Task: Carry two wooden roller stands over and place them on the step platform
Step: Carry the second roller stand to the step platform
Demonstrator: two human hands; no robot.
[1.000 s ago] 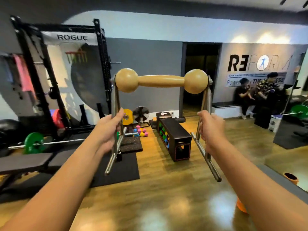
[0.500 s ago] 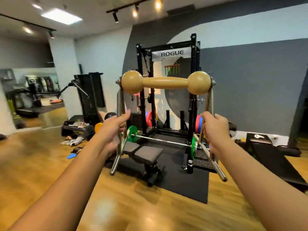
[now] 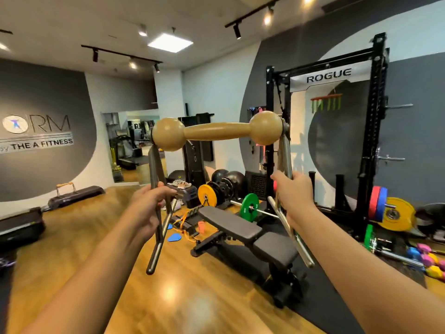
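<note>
I hold a wooden roller stand (image 3: 218, 130) up in front of me: a tan dumbbell-shaped roller on two grey metal legs. My left hand (image 3: 150, 201) grips the left leg and my right hand (image 3: 292, 194) grips the right leg. Far off at the left, a dark step platform (image 3: 81, 195) lies on the wooden floor by the wall. A second roller stand (image 3: 65, 186) stands on its left end.
A black workout bench (image 3: 243, 231) sits straight ahead on a black mat. Behind it stand a black squat rack (image 3: 374, 131), a barbell with green plate (image 3: 250, 207) and yellow plates. Small dumbbells (image 3: 428, 260) lie right. Another dark platform (image 3: 20, 225) sits at left edge.
The view has swung to the left across the gym, from the doorway and seated people to the rack, then to the far wall. Both hands keep the same grip on the stand.
</note>
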